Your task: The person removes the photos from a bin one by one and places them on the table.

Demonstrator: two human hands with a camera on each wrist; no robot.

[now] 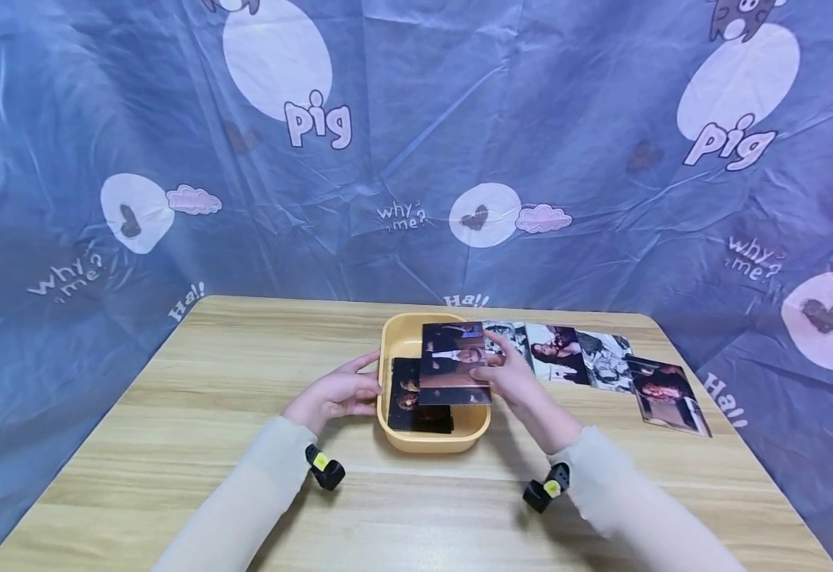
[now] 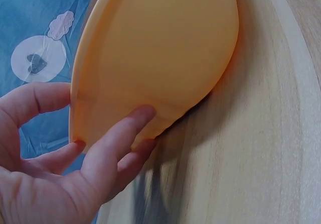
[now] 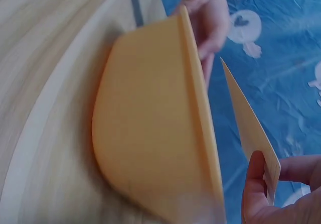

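A yellow plastic basin (image 1: 434, 445) stands on the table, with dark photo prints (image 1: 409, 397) lying in its left part. My left hand (image 1: 341, 389) holds the basin's left side. In the left wrist view, several fingers (image 2: 145, 114) rest on its outer wall, and another reaches the rim. Over the basin's right part my right hand (image 1: 513, 373) pinches a photo print (image 1: 452, 361) by its right edge, picture side up. The right wrist view shows this print (image 3: 248, 126) tilted, its plain back outward, between thumb and fingers, apart from the basin's rim (image 3: 198, 83).
Right of the basin lies a row of photo prints: a black-and-white one (image 1: 509, 338) partly behind my right hand, a colour one (image 1: 558, 353), another black-and-white one (image 1: 606, 361) and a dark one (image 1: 667, 393). A blue printed cloth (image 1: 416, 159) hangs behind the wooden table (image 1: 259, 349).
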